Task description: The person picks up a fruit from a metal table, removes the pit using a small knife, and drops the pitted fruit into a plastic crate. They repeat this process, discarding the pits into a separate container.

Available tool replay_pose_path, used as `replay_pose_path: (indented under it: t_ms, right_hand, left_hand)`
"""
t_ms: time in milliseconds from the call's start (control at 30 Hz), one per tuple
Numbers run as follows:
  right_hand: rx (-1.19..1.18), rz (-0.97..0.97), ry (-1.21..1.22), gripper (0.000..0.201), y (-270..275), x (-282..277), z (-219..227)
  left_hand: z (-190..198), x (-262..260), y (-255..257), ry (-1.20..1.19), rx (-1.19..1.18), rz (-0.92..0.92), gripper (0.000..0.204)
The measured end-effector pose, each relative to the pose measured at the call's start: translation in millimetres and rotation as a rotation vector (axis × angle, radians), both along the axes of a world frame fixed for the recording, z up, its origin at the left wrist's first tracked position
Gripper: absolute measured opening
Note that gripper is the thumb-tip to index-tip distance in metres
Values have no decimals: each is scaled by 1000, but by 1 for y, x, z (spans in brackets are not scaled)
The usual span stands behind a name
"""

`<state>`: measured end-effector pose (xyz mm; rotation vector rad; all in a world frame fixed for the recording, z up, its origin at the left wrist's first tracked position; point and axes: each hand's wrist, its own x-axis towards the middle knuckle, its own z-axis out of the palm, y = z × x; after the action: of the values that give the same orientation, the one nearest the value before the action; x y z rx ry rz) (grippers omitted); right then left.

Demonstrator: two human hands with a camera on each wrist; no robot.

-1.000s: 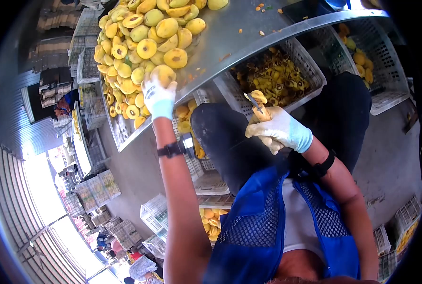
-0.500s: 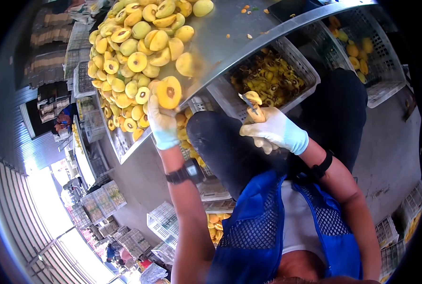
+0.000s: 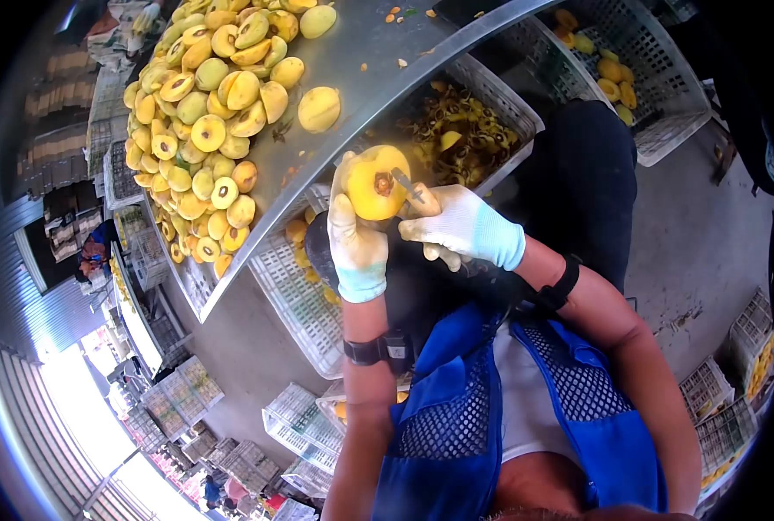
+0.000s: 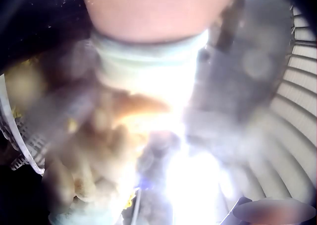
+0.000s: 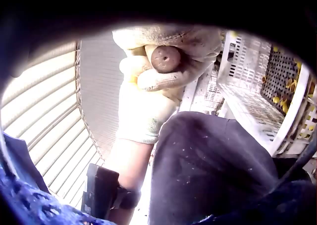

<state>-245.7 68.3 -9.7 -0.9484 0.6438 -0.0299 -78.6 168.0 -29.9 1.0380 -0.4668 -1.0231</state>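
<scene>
In the head view the gloved left hand [image 3: 357, 247] holds up a yellow halved fruit [image 3: 376, 184], its cut face with a brown centre turned toward the camera. Close on its right, the gloved right hand [image 3: 463, 226] grips the wooden handle [image 3: 423, 201] of a small tool, whose metal tip [image 3: 402, 180] is at the fruit's face. The right wrist view shows the round handle end [image 5: 165, 59] between curled gloved fingers. Glare and blur wash out much of the left wrist view. A heap of halved fruits [image 3: 208, 133] lies on the metal table [image 3: 361, 82].
Below the table edge stands a crate [image 3: 522, 122] of peels and scraps, with another crate [image 3: 665, 87] holding some fruits beyond it. A white crate [image 3: 304, 317] stands beside the left forearm. The person's knees are under the hands.
The left hand has brought a halved fruit from the heap over to the right hand's tool. The yellow piece that was on the tool's tip is no longer seen there. The head view has shifted.
</scene>
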Motion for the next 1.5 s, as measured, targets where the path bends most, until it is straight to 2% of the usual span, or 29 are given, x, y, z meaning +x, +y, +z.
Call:
replay_pose_path:
  t_ms: [300, 433, 500, 533, 633, 733, 800, 900, 967, 1067, 1233, 1267, 1333, 1367, 1433, 1467, 1500]
  right_hand:
    - [-77, -44, 17, 23, 2, -3, 1]
    - [-186, -81, 40, 25, 5, -2, -2]
    - [-461, -125, -46, 24, 7, 4, -21]
    - [-598, -147, -88, 23, 8, 6, -27]
    - [-431, -83, -10, 18, 5, 3, -19]
    - [-48, 28, -20, 20, -5, -6, 1]
    - [23, 48, -22, 21, -3, -4, -2]
    - [151, 34, -93, 21, 4, -4, -12]
    - [236, 3, -147, 23, 6, -5, -15]
    - [312, 51, -107, 23, 2, -6, -4]
    - [478, 89, -215, 24, -1, -15, -4]
    - [511, 88, -230, 25, -2, -16, -5]
    - [446, 86, -153, 26, -4, -16, -5]
    - [414, 87, -115, 26, -5, -15, -4]
    - [263, 99, -95, 27, -3, -15, -1]
    - [190, 107, -86, 27, -2, -14, 1]
    - [159, 109, -61, 27, -1, -13, 3]
  left_hand:
    - [11, -10, -6, -233, 49, -32, 93]
    - [8, -7, -4, -304, 39, -72, 88]
    - [3, -6, -3, -355, 58, -75, 89]
    - [3, -7, -2, -302, 40, -82, 89]
    - [3, -9, -4, -155, -19, -122, 89]
    - [4, -10, -2, 3, -99, -142, 92]
    - [7, -10, 1, 131, -184, -104, 95]
    - [10, -12, -1, 131, -211, -73, 106]
    - [7, -12, 0, 108, -205, -68, 107]
    - [6, -16, 1, 79, -191, -91, 107]
    - [4, -21, 0, 2, -154, -123, 109]
    - [7, -18, 0, -134, -57, -143, 108]
    - [23, -5, -4, -404, 138, -184, 108]
    - [44, 1, -4, -607, 324, -301, 106]
    - [62, 9, -2, -803, 300, -423, 101]
    - [67, -2, -2, -333, 172, -361, 97]
    - [68, -3, -1, -418, 247, -332, 94]
